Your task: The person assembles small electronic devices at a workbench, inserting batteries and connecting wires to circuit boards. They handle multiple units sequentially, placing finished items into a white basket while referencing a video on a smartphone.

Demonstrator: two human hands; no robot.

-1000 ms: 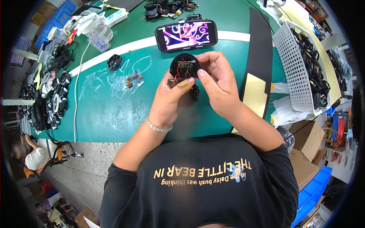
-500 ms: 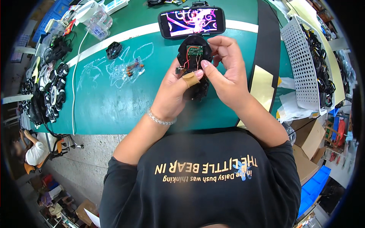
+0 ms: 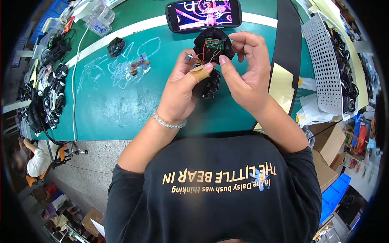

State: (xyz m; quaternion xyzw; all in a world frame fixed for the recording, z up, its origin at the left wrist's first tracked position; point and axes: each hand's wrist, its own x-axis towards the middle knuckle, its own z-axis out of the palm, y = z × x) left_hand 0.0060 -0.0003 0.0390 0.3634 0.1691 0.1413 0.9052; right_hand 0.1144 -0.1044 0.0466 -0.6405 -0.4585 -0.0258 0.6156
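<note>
Above the table's front part I hold an opened black plastic housing (image 3: 201, 41). A green circuit board (image 3: 215, 43) sits inside its upper half, with red and pale thin wires running from it. A second black shell part (image 3: 210, 84) hangs below. My left hand (image 3: 181, 87) grips the housing from the left; its thumb, wrapped in a tan band (image 3: 199, 74), presses near the wires. Beside its index finger a small silver part (image 3: 189, 57) sticks out. My right hand (image 3: 252, 73) pinches the right edge between thumb and curled fingers, partly hidden behind it.
A phone (image 3: 203, 15) playing a video stands just beyond the housing. A black part (image 3: 116, 47) and a clear bag of small brown pieces (image 3: 139, 67) lie to the left. Black cable bundles (image 3: 50, 93) fill the left side; a white perforated basket (image 3: 322, 67) stands right.
The housing has tilted and shifted slightly up and right, with its lower shell part showing more clearly. Both hands keep their hold. The whole view has shifted a little.
</note>
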